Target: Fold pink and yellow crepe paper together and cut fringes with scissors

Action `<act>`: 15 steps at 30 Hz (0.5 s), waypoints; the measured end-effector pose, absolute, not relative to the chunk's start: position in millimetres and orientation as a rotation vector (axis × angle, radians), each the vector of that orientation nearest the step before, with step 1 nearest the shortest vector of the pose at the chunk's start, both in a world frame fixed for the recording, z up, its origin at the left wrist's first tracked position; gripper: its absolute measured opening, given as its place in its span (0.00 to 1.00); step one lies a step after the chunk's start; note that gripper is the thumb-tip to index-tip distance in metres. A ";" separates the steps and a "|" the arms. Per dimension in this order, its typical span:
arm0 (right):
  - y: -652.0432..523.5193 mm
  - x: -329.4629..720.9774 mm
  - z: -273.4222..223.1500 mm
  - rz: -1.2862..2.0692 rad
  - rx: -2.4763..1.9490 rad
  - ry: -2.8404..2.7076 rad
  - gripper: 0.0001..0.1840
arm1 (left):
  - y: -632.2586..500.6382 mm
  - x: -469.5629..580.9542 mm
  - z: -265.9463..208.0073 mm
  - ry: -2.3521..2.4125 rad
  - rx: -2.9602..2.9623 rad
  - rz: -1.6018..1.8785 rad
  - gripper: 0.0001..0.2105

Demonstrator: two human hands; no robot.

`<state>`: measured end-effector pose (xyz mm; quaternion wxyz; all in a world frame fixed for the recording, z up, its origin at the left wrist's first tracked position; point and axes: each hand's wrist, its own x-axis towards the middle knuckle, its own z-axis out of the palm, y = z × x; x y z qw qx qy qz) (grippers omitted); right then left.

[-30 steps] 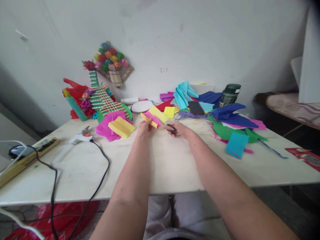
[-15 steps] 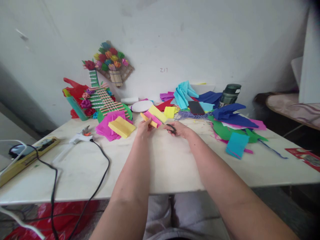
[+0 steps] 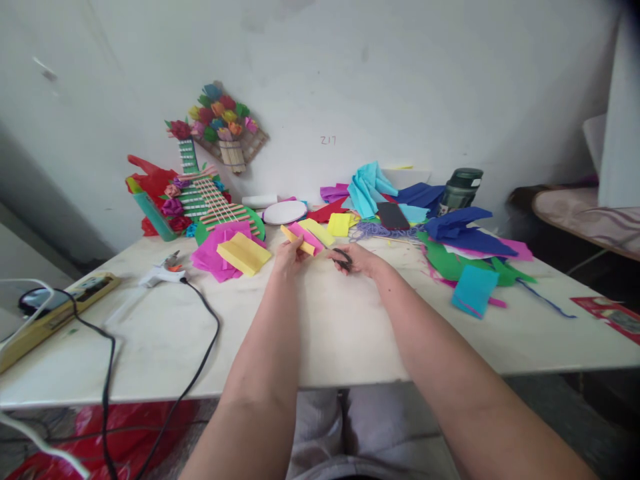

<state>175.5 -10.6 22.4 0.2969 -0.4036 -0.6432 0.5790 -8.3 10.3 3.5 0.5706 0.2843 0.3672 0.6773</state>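
My left hand (image 3: 290, 254) pinches a folded strip of orange-yellow crepe paper (image 3: 299, 241) near the middle of the table. Just beyond it lie a pink piece of paper (image 3: 309, 235) and a pale yellow piece (image 3: 321, 231); whether the hand also touches these I cannot tell. My right hand (image 3: 356, 259) is closed around dark-handled scissors (image 3: 343, 259). Their blades point left toward the papers, mostly too small and blurred to make out. To the left of my left hand, a folded yellow sheet (image 3: 243, 254) rests on magenta paper sheets (image 3: 216, 253).
A glue gun (image 3: 163, 274) with a black cord and a power strip (image 3: 80, 303) are at the left. Behind stand a green paper-flower guitar craft (image 3: 215, 207) and a flower bouquet craft (image 3: 230, 130). At the right are coloured papers (image 3: 463, 230), a phone (image 3: 393, 216) and a dark bottle (image 3: 460, 190).
The scissors' handles look slightly wider apart. The far end of the pale yellow paper has dropped a little. Both hands stay in nearly the same place.
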 end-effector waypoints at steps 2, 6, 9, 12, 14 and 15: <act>-10.4 177.5 22.6 1.557 -1.052 -1.722 0.14 | 9.5 -7.7 3.9 0.874 0.679 1.574 0.02; -9.3 180.2 22.3 1.553 -1.028 -1.742 0.16 | 8.4 -6.3 5.1 0.901 0.694 1.555 0.02; -6.9 180.2 19.9 1.538 -1.029 -1.748 0.16 | 8.1 -5.1 5.7 0.909 0.693 1.558 0.02; -6.0 178.9 18.2 1.527 -1.039 -1.730 0.15 | 8.0 -3.6 5.8 0.910 0.695 1.556 0.02; -7.0 177.8 18.8 1.525 -1.037 -1.707 0.14 | 7.8 -2.6 5.8 0.910 0.695 1.547 0.02; -7.9 177.2 19.4 1.525 -1.035 -1.696 0.13 | 7.7 -2.2 5.8 0.908 0.695 1.543 0.02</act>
